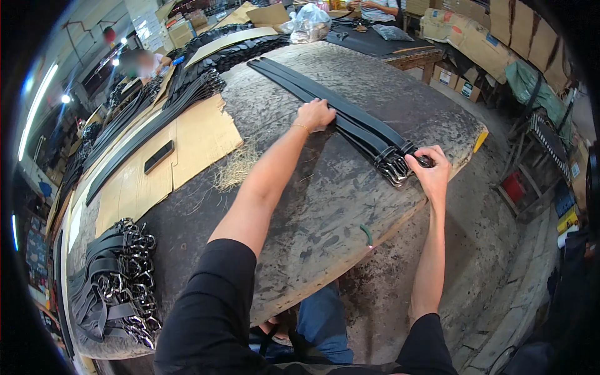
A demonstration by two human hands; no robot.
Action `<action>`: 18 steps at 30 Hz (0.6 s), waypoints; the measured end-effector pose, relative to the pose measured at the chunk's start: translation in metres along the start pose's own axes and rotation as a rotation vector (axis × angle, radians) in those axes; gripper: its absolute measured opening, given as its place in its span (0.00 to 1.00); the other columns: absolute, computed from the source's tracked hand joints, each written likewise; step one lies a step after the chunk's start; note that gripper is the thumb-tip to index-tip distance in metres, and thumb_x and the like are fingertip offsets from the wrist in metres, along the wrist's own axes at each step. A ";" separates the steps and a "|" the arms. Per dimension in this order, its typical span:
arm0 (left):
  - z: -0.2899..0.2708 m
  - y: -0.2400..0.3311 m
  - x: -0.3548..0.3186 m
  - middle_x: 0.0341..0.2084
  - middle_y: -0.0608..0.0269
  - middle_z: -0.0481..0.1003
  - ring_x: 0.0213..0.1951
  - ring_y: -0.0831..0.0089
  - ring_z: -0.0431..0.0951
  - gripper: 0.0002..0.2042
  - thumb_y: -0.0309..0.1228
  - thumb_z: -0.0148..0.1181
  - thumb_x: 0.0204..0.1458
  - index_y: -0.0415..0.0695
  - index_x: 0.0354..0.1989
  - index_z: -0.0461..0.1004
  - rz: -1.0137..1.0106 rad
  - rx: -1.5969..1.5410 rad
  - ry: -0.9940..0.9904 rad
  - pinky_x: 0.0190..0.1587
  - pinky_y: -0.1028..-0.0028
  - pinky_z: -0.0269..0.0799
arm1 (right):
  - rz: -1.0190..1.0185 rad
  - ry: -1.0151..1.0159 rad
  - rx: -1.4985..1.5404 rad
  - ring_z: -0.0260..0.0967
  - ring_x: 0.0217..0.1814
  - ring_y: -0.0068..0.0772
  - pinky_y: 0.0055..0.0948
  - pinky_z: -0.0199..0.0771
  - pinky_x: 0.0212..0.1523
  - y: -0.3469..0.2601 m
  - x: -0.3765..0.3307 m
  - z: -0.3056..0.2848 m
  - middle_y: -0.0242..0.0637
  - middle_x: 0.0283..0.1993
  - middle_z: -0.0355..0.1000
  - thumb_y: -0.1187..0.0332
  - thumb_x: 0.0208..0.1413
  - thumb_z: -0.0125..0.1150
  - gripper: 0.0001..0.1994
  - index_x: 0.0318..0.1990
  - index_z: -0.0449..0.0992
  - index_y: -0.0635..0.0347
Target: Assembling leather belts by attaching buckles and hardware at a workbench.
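Note:
A bundle of black leather belts lies slantwise across the worn table, its strap ends far off and its metal buckles at the near right edge. Around the middle of the straps, my left hand is closed, with its fingertips partly hidden. My right hand pinches a dark buckle at the bundle's near end, thumb and fingers bent around it. At the lower left sits a heap of more belts, their shiny buckles turned toward me.
Flattened cardboard carries a black phone, with loose straw-like fibres beside it. Long rows of belts line the left side. A small green piece lies near the table's front edge. Two people are at work farther back.

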State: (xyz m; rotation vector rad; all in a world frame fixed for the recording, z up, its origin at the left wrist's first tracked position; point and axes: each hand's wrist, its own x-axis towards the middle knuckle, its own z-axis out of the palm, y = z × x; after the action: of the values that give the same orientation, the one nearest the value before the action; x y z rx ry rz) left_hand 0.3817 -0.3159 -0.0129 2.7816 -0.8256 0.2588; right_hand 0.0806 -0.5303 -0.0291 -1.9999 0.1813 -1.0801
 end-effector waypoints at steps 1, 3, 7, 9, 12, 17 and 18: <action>-0.013 0.015 0.002 0.57 0.43 0.72 0.56 0.45 0.75 0.26 0.47 0.47 0.55 0.45 0.58 0.73 -0.065 0.043 -0.137 0.57 0.53 0.72 | 0.013 0.014 -0.022 0.67 0.33 0.20 0.23 0.66 0.34 0.007 -0.003 -0.003 0.31 0.35 0.74 0.70 0.42 0.77 0.11 0.32 0.82 0.64; -0.014 0.022 0.009 0.52 0.47 0.77 0.55 0.48 0.77 0.24 0.42 0.51 0.52 0.42 0.53 0.77 -0.042 0.049 -0.090 0.56 0.56 0.73 | 0.000 0.036 0.049 0.67 0.33 0.20 0.22 0.65 0.34 0.011 -0.006 -0.003 0.30 0.36 0.74 0.70 0.42 0.77 0.11 0.32 0.82 0.64; -0.015 0.022 0.028 0.54 0.48 0.76 0.56 0.50 0.76 0.23 0.41 0.51 0.52 0.48 0.55 0.77 -0.006 0.093 -0.140 0.56 0.57 0.73 | 0.056 -0.007 0.103 0.67 0.33 0.18 0.21 0.66 0.33 0.009 -0.005 -0.003 0.33 0.40 0.77 0.70 0.43 0.77 0.11 0.34 0.84 0.64; -0.015 0.020 0.039 0.56 0.50 0.75 0.57 0.50 0.75 0.23 0.40 0.50 0.52 0.53 0.57 0.76 0.013 0.122 -0.208 0.57 0.58 0.73 | 0.066 -0.021 0.117 0.67 0.32 0.18 0.22 0.66 0.32 0.007 -0.003 -0.004 0.34 0.41 0.78 0.70 0.46 0.75 0.10 0.35 0.84 0.65; -0.017 0.004 0.052 0.58 0.51 0.74 0.58 0.51 0.74 0.24 0.39 0.50 0.53 0.55 0.59 0.74 0.060 0.127 -0.220 0.57 0.58 0.73 | 0.037 -0.052 0.110 0.67 0.32 0.20 0.22 0.66 0.32 0.003 0.000 -0.003 0.35 0.40 0.79 0.71 0.49 0.73 0.10 0.39 0.84 0.65; -0.005 0.001 0.051 0.54 0.48 0.76 0.56 0.50 0.77 0.22 0.39 0.50 0.51 0.47 0.53 0.79 -0.103 0.096 -0.164 0.57 0.59 0.73 | 0.072 -0.081 -0.003 0.67 0.32 0.21 0.23 0.65 0.32 0.007 -0.001 -0.006 0.36 0.39 0.79 0.72 0.51 0.69 0.11 0.43 0.83 0.63; -0.003 -0.001 0.049 0.53 0.47 0.77 0.55 0.50 0.77 0.22 0.39 0.51 0.51 0.45 0.51 0.80 -0.147 0.073 -0.111 0.56 0.60 0.73 | 0.070 -0.071 0.006 0.65 0.32 0.20 0.23 0.64 0.31 0.008 -0.002 -0.004 0.36 0.39 0.79 0.72 0.51 0.69 0.11 0.43 0.84 0.63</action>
State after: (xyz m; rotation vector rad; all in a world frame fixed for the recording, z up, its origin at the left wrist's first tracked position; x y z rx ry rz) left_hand 0.4231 -0.3394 0.0008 2.9306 -0.6426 0.1117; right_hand 0.0785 -0.5368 -0.0350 -2.0082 0.2082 -0.9628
